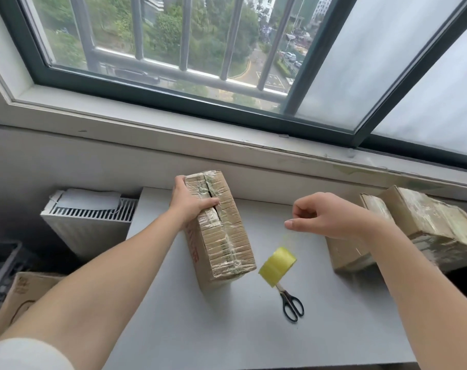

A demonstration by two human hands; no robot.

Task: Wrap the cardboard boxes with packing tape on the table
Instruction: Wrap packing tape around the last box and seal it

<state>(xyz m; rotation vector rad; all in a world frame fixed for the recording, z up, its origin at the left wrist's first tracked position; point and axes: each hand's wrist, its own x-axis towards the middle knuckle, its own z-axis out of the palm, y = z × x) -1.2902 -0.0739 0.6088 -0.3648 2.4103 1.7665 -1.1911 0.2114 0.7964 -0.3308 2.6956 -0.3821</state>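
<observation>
Gripping the top far end of a cardboard box [221, 236], the left hand [192, 202] curls its fingers over the edge, thumb lying beside the split seam. The box stands on a long side toward the desk's [227, 329] far left corner, already glossy with tape. The right hand [326, 217] is raised over the middle of the desk, thumb and forefinger pinched on what looks like a faint, clear strip. That strip runs down to the yellow packing tape roll [277, 265], which seems to hang below it; whether the roll touches the desk cannot be told. Black scissors [292, 307] lie under it, toward the near edge. Two more taped boxes [427, 225] sit at the right edge.

The likely trouble is the loose strip: if the dangling roll swings or spins, the tape could twist and stick to itself before it reaches the box. The pinch is thin, so the roll's weight might pull the end free. The seam under the left hand gapes, and tape laid while it is open would seal it badly.
</observation>
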